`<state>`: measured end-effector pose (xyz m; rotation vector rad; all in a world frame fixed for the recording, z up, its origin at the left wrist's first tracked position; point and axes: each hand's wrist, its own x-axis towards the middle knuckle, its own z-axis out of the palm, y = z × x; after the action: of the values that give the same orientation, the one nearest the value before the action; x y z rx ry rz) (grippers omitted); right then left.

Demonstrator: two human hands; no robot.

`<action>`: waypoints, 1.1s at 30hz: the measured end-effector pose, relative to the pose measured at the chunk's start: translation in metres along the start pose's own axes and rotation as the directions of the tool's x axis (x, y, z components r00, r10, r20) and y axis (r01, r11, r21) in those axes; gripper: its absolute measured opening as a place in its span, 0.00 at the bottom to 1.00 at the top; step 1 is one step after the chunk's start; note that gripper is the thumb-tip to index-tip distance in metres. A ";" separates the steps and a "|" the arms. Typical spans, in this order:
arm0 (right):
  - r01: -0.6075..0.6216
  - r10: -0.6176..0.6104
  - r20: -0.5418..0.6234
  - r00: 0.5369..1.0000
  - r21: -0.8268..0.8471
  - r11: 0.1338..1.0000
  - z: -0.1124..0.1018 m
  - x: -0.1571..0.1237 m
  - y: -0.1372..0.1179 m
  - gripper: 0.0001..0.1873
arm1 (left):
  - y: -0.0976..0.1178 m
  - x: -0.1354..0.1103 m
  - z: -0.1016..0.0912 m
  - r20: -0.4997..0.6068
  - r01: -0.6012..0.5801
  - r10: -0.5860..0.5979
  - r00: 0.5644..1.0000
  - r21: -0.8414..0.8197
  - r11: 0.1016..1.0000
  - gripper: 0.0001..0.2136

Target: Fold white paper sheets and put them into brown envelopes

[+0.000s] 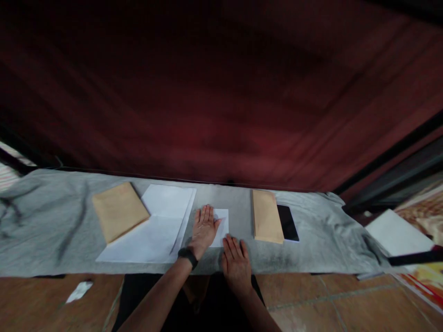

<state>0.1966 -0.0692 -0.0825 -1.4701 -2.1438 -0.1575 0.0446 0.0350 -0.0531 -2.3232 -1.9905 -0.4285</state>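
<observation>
My left hand (203,228) lies flat, fingers stretched out, on a small folded white paper (222,223) on a grey cloth (51,230). A dark band sits on that wrist. My right hand (236,259) rests flat just below the paper's lower right corner, fingertips at its edge. To the left lies a stack of larger white sheets (155,226). A brown envelope (118,210) overlaps their left side.
A second stack of brown envelopes (266,216) lies right of the folded paper, with a black phone (288,222) beside it. A dark red curtain (221,92) hangs behind. A paper scrap (79,291) lies on the tiled floor at the left. A white board (394,233) is at far right.
</observation>
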 end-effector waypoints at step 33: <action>0.021 -0.021 0.062 0.998 -0.002 1.000 -0.012 0.002 -0.002 0.24 | -0.011 -0.105 -0.021 -0.023 -0.198 0.197 0.980 -0.105 0.975 0.25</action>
<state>0.1987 -0.0729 -0.0709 -1.4718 -2.2095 -0.1242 0.0160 -0.0687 -0.0598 -2.5437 -1.7479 -0.5453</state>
